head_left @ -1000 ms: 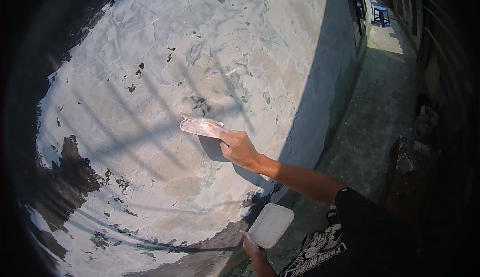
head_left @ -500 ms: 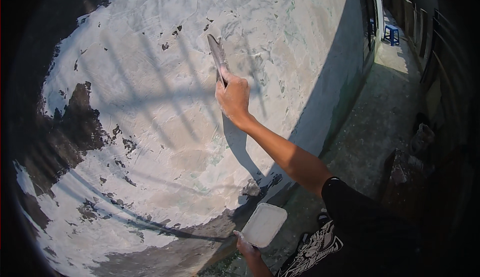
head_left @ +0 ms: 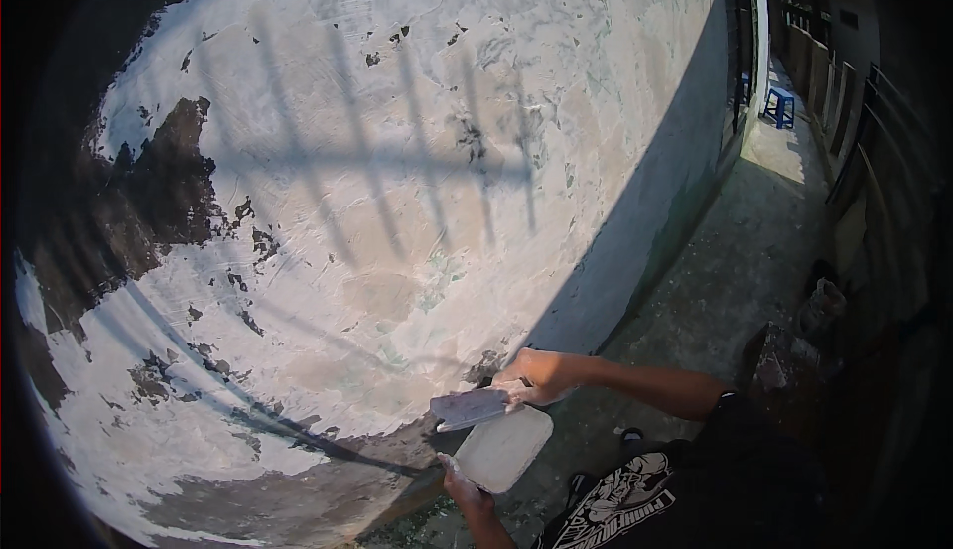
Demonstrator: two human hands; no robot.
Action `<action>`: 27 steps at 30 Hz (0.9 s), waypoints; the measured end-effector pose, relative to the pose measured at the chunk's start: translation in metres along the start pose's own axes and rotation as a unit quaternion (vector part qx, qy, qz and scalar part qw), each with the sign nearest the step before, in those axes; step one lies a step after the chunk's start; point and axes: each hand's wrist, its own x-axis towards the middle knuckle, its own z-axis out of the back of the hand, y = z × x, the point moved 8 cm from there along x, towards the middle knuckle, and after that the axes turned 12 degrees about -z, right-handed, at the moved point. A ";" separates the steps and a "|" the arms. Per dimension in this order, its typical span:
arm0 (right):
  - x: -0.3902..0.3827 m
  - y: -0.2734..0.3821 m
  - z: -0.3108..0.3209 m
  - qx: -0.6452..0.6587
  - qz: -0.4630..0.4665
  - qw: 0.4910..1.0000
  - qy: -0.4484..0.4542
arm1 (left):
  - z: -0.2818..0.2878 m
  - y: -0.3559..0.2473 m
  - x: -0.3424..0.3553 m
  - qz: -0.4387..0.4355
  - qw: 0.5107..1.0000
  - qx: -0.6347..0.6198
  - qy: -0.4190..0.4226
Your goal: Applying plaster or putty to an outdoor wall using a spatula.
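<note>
My right hand [head_left: 541, 375] is closed round a flat, wide plastering blade [head_left: 470, 407], its face smeared with pale filler. The blade is held low, just over the far edge of a white rectangular tray [head_left: 504, 452]; I cannot tell whether they touch. My left hand [head_left: 463, 484] grips that tray by its left side, with whitish paste on the fingers. Beyond both hands rises a wall [head_left: 387, 296], coated unevenly in white and beige filler, with dark bare patches at the left and along the bottom.
A shadow of bars falls across the wall. To the right runs a narrow concrete path [head_left: 710, 251] with a blue stool [head_left: 779, 108] at its far end. A fence [head_left: 819, 63] lines the path's other side. Dim objects lie at the lower right.
My right hand has come down from the upper wall with the blade to the tray. The tray in my left hand sits slightly further left in view.
</note>
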 end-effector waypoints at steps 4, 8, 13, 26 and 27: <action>-0.024 0.003 -0.036 -0.216 0.000 0.973 0.077 | -0.033 -0.010 0.002 0.015 0.999 0.009 0.042; -0.046 -0.005 -0.032 -0.354 -0.089 0.927 0.085 | -0.071 0.007 0.011 0.036 0.993 -0.001 0.109; -0.078 -0.033 -0.019 -0.372 -0.081 0.922 0.066 | -0.118 0.018 0.006 0.049 0.992 0.032 0.111; -0.144 -0.055 0.095 -0.349 -0.170 0.921 0.036 | -0.227 0.073 -0.020 0.047 0.979 0.084 0.180; -0.149 -0.060 0.105 -0.341 -0.170 0.924 0.041 | -0.239 0.074 -0.023 0.037 0.981 0.068 0.180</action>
